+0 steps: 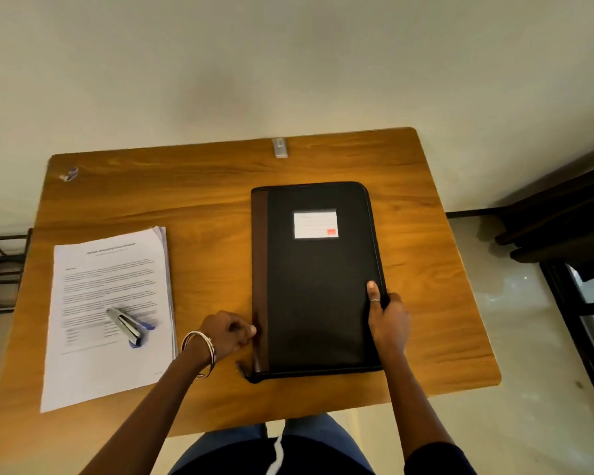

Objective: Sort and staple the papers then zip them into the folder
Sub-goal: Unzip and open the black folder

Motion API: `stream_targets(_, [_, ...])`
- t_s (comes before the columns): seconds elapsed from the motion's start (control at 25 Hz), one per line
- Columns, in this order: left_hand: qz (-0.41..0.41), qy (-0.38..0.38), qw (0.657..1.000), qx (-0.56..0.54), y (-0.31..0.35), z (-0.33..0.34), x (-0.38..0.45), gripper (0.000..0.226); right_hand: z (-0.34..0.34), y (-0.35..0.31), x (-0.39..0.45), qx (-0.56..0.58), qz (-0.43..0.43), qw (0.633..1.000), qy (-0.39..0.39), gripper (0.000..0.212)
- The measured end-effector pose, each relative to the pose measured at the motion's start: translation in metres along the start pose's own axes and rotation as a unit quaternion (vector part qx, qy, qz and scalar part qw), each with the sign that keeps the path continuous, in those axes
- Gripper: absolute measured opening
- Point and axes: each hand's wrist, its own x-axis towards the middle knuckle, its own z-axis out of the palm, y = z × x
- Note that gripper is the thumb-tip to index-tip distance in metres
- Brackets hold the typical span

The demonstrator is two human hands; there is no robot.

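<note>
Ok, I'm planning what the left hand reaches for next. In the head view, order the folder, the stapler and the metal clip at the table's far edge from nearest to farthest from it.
1. Folder: touching the left hand, just to its right.
2. Stapler: to its left, lying on the paper stack.
3. Metal clip: at the table's far edge, farthest.
</note>
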Motion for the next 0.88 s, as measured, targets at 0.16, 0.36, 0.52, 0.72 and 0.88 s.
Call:
stream_targets(0.16, [0.025,0.125,0.989,-0.08,-0.017,-0.047,0.02,0.006,0.02,-0.026,0.004,-0.181,-0.078,0.975,0.105,0.037])
stream_targets(0.36, [0.074,0.144,0.981,-0.108,0.013,-0.103,0.079,0.024,0.056,-0.129,0.025,-0.178,-0.221,0.959,-0.013,0.03])
stream_targets(0.52, [0.088,0.118,0.988,0.055,0.054,-0.129,0.12,0.069,0.109,-0.213,0.046,-0.189,-0.299,0.932,-0.073,0.036])
stream_targets(0.72, [0.051,0.137,0.978,0.146,0.08,-0.136,0.167,0.08,0.162,-0.26,0.085,-0.292,-0.224,0.923,-0.108,0.047])
stream_targets(0.88, [0.046,0.183,0.973,0.136,0.093,-0.114,0.188,0.067,0.174,-0.282,0.1,-0.322,-0.131,0.928,-0.134,0.043])
